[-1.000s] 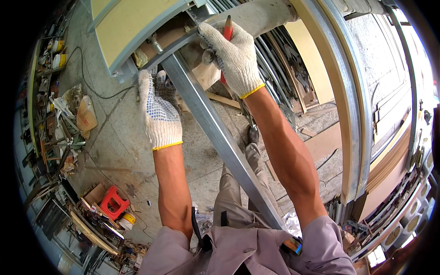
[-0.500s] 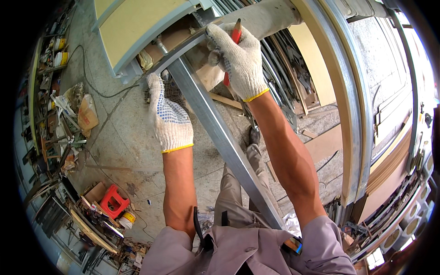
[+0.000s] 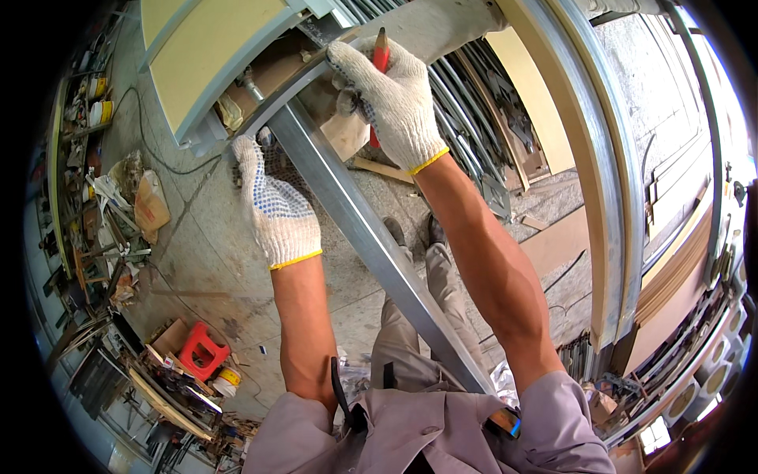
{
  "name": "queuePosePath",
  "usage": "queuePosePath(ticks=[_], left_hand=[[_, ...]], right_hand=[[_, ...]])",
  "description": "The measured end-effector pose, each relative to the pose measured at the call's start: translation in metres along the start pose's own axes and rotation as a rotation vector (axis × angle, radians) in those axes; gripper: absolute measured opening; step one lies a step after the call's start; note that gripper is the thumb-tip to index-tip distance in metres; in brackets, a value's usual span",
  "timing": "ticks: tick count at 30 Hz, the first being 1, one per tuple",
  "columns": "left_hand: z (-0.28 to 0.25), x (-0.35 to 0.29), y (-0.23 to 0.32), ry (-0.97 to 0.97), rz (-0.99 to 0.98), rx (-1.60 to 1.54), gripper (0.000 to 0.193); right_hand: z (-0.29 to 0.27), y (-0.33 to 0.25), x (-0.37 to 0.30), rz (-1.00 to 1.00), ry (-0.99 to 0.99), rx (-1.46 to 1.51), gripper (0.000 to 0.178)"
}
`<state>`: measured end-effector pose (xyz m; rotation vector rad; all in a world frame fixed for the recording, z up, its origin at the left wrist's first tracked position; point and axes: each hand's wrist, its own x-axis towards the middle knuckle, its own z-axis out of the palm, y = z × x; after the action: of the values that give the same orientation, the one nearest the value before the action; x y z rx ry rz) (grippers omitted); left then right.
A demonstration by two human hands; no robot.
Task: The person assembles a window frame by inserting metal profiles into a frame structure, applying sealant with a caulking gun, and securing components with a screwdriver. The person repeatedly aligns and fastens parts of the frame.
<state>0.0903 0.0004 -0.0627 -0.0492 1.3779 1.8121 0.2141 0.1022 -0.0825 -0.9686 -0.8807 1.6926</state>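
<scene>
Both my hands wear white knit gloves with blue dots and yellow cuffs. My left hand (image 3: 283, 209) is closed at the left side of a long grey metal tube (image 3: 355, 217), near its far end. Its thumb points up and its fingers are partly hidden. The tube slants from a narrow grey metal strip (image 3: 296, 91) down toward my waist. My right hand (image 3: 397, 99) is closed around a red pencil (image 3: 381, 54), tip upward. Its thumb and fingertips are by the right part of the strip, right of the tube.
A cream panel with grey edging (image 3: 212, 63) lies at the far left. Long metal-faced bars (image 3: 612, 182) stand at my right. Metal rods (image 3: 466, 126) lie beyond my right hand. A red stool (image 3: 204, 350) and scrap piles line the left. A cable (image 3: 146, 130) crosses the floor.
Both hands, the tube's far end and the strip have shifted slightly left and nearer in view, along with the surroundings. Both hands keep their hold.
</scene>
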Motion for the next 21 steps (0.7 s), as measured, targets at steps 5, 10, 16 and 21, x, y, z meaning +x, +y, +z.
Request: queuePosePath(ticks=[5, 10, 16, 21], left_hand=[[0.004, -0.003, -0.001, 0.024, 0.023, 0.022, 0.048], [-0.003, 0.005, -0.003, 0.017, 0.059, 0.056, 0.053], [-0.005, 0.006, -0.003, 0.018, 0.061, 0.06, 0.049], [-0.006, 0.007, -0.004, 0.024, 0.097, 0.04, 0.046]], right_hand=[[0.0, 0.002, 0.002, -0.013, 0.002, 0.028, 0.03], [0.0, 0.002, 0.001, -0.028, 0.006, 0.051, 0.03], [-0.001, -0.002, 0.0, -0.004, -0.007, -0.013, 0.029], [-0.001, -0.002, 0.001, 0.019, -0.012, 0.009, 0.029]])
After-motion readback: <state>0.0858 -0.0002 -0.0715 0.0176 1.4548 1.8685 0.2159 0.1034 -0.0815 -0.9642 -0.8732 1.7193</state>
